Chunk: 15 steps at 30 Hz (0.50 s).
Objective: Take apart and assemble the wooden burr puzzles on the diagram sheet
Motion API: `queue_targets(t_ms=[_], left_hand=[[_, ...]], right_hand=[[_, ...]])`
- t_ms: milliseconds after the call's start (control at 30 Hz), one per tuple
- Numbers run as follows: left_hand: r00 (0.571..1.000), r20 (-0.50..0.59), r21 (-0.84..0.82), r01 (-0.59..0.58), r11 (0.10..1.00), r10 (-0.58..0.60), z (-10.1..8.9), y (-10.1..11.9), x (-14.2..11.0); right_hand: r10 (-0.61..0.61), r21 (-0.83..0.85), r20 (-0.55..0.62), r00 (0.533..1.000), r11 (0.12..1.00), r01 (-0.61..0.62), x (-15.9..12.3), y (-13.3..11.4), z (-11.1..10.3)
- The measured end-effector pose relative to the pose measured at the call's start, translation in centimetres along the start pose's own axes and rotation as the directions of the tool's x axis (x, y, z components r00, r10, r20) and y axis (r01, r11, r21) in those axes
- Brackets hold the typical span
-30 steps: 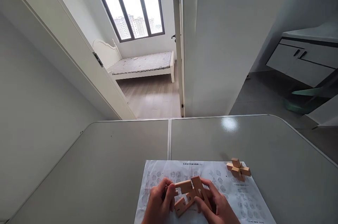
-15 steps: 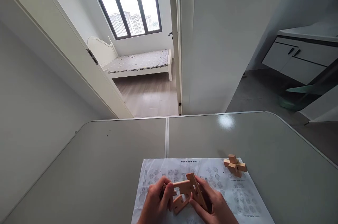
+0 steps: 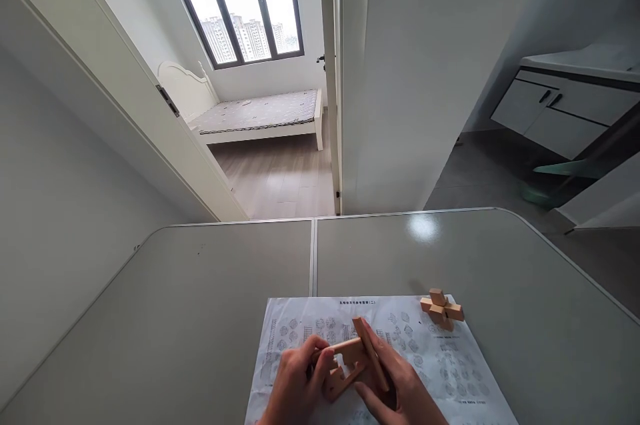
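- Left hand [image 3: 300, 378]: thumb and fingers bent, pinching the left end of a pale wooden bar [image 3: 350, 347].
- Right hand [image 3: 403, 381]: fingers along the right side of a tilted wooden piece [image 3: 371, 355], holding it; the thumb lies apart from them on the near side, its exact contact unclear.
- Notched wooden piece [image 3: 342, 382]: between the hands, nearer than the bar; whether the three parts interlock cannot be told.
- Printed sheet [image 3: 465, 371]: beneath the hands, at the near edge of the grey table [image 3: 200, 311], bearing small diagrams.
- Wooden cross-shaped assembly [image 3: 442, 310]: on the sheet's far right corner, well apart from both hands.
- Bed [image 3: 265, 111]: far, beyond a doorway, below a window [image 3: 235, 5].
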<state>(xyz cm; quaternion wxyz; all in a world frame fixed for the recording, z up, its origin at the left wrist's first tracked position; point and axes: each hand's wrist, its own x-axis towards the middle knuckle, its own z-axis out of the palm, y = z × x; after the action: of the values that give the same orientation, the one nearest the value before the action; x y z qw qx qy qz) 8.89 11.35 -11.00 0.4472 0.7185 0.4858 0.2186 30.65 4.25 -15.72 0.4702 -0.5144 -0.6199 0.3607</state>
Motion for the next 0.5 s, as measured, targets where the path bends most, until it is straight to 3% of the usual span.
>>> queue_targets(t_ms=[133, 333, 500], left_hand=[[0.998, 0.062, -0.030, -0.025, 0.999, 0.027, 0.3, 0.0, 0.0], [0.994, 0.100, -0.333, 0.065, 0.941, -0.033, 0.4, 0.9, 0.1], [0.989, 0.144, -0.420, 0.075, 0.904, -0.015, 0.5, 1.3, 0.1]], right_hand=[[0.007, -0.007, 0.029, 1.000, 1.000, -0.007, -0.4, 0.3, 1.0], [0.036, -0.022, 0.014, 0.999, 0.999, -0.036, -0.7, 0.3, 1.8], [0.041, -0.051, 0.007, 0.999, 0.998, -0.041, -0.7, 0.0, 2.0]])
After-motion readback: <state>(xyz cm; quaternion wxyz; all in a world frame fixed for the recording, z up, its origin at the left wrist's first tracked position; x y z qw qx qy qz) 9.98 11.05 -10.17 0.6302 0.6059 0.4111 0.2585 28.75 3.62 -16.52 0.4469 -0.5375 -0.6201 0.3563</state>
